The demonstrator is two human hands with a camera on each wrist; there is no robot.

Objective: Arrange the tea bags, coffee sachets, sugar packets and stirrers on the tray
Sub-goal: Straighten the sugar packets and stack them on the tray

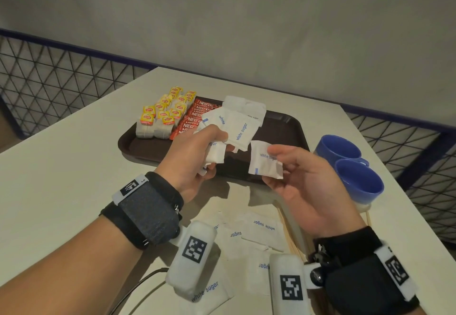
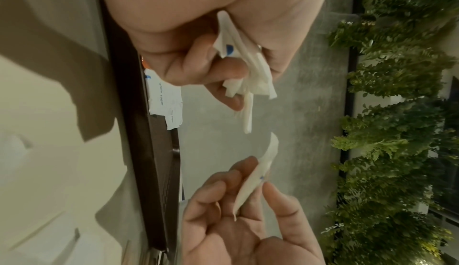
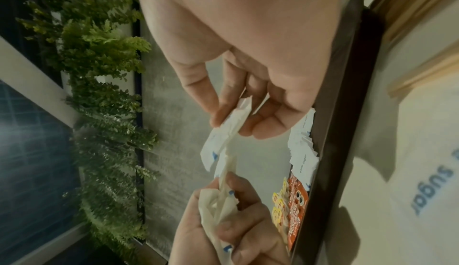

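Gathering step: the left hand (image 1: 195, 156) grips a fanned bunch of sugar packets (image 1: 234, 127) above the near part of the tray (image 1: 293, 127), fingers curled round their lower ends.
Right hand: the right hand (image 1: 303, 186) pinches a single packet (image 1: 265, 160) between thumb and fingertips, just beside the bunch and apart from it.
Tray so far: tea bags (image 1: 162, 114) stand at the far left of the tray, coffee sachets (image 1: 195, 119) lie beside them, and some sugar packets (image 3: 303, 145) already lie next to those.
Left to collect: loose packets (image 1: 261, 228) lie on the surface (image 1: 61, 171) near the person; the stirrers (image 1: 290, 235) lie off the tray by the blue cups (image 1: 350, 164).
Doing it well: slide the single packet flat against the bunch, print facing the same way, and square the edges before setting it down.
Risk: the bunch looks splayed and loosely held, so a packet may slip out; a firmer pinch would likely help.
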